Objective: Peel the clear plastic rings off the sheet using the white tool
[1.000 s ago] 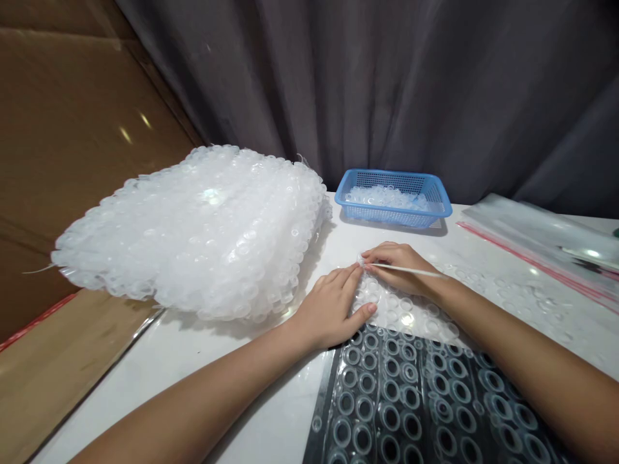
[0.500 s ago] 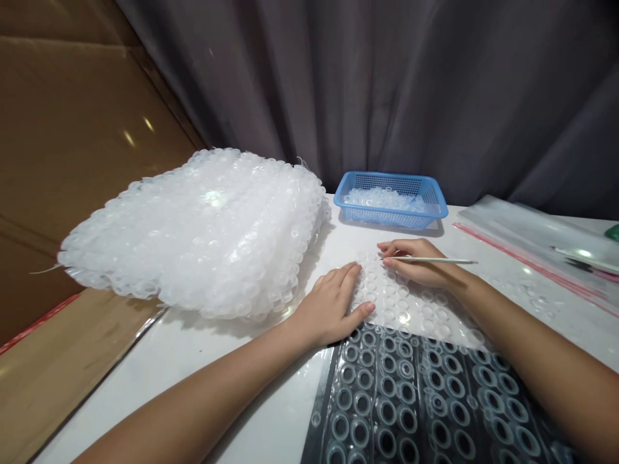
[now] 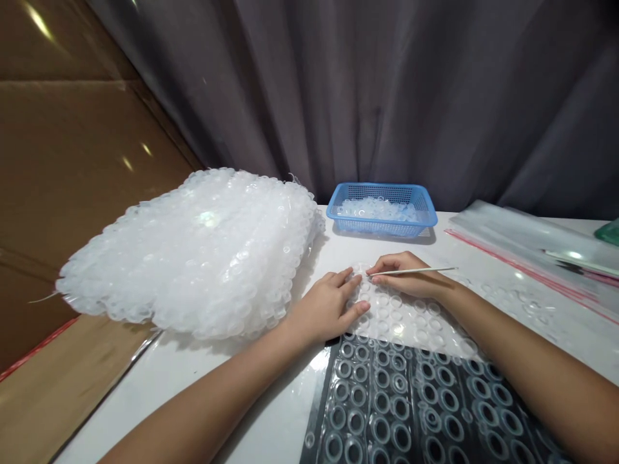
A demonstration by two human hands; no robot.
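- Two bare forearms reach in from the bottom of the view over a glossy white table [image 3: 145,393], ending in the person's left hand [image 3: 324,308] and right hand [image 3: 403,276].
- Left hand: released, grasping nothing. It lies palm down with the fingers slightly spread, its fingertips and thumb on a transparent plastic sheet of small translucent rings [image 3: 399,320].
- Right hand: closed in a pencil-like pinch around a thin white stick [image 3: 416,271], whose tip points left, just beside the left fingertips, over the far end of the sheet.
- Sheet: it lies flat on the table between the hands and runs toward the person, over a black panel [image 3: 370,425] that makes its rings stand out.
- Left of the hands: a large, soft, white heap of stacked ring sheets [image 3: 193,258], just beside the left hand.
- Beyond the hands: a shallow blue plastic mesh basket [image 3: 382,227] holding a pile of translucent rings [image 3: 377,208].
- Right side: flat transparent zip bags with red seal strips [image 3: 522,241] lie on the table, with loose translucent rings [image 3: 522,303] nearer the right forearm.
- Background: brown corrugated cardboard [image 3: 72,161] stands at the left, and a dark grey curtain [image 3: 387,96] hangs behind the table.
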